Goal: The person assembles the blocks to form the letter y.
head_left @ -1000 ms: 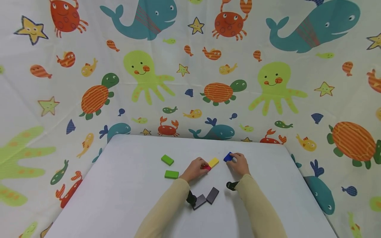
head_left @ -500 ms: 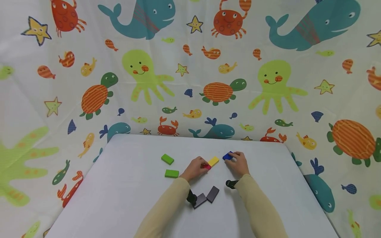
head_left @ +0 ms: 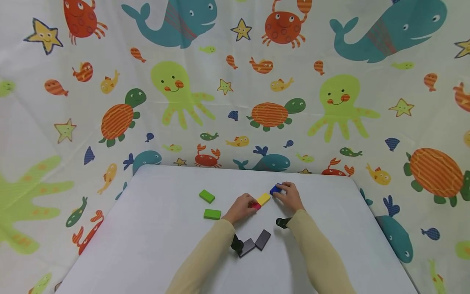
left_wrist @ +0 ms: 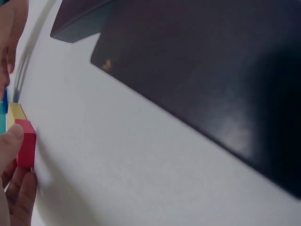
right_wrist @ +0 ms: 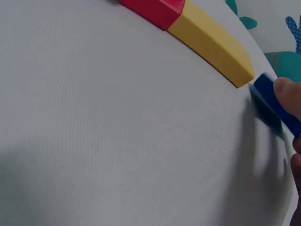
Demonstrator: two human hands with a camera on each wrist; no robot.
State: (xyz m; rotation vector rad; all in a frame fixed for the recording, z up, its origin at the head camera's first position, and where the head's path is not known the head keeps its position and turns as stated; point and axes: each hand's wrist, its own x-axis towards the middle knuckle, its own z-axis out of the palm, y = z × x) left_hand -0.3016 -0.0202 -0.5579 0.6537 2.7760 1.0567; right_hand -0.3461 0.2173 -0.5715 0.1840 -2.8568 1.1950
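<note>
1. Fingers curled, the right hand (head_left: 289, 197) pinches the blue block (head_left: 274, 190); the left hand (head_left: 239, 207) grips the red block (left_wrist: 27, 153).
2. Blue has come nearer the yellow block (right_wrist: 214, 42), sitting just beside it, apparently nearly extending the red-yellow row.

No legible text or numbers.

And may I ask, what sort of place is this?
Probably an indoor play or work area: a white table, a cloth printed with sea animals hanging behind it, and small coloured blocks.
</note>
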